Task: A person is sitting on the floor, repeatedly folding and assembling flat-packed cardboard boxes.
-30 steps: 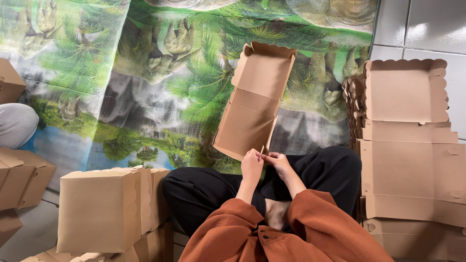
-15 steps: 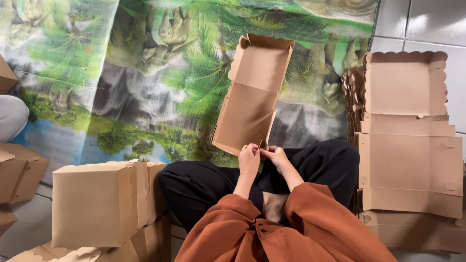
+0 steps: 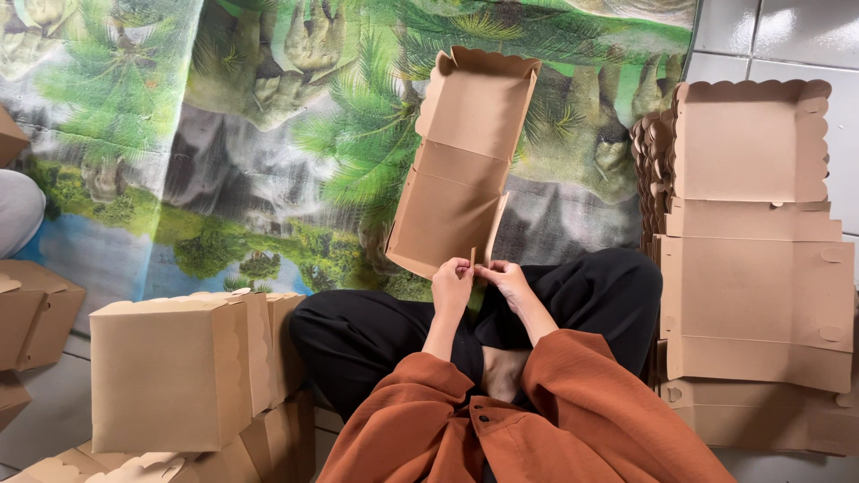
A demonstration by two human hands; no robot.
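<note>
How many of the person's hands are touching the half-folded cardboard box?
2. The left hand pinches the near corner of the half-folded cardboard box, and the right hand grips the same corner beside it, above the lap. No other hand is in view.

folded boxes (image 3: 179,367) | flat carton stack (image 3: 756,268) | landscape-print mat (image 3: 224,152) | tile floor (image 3: 787,31)
</note>
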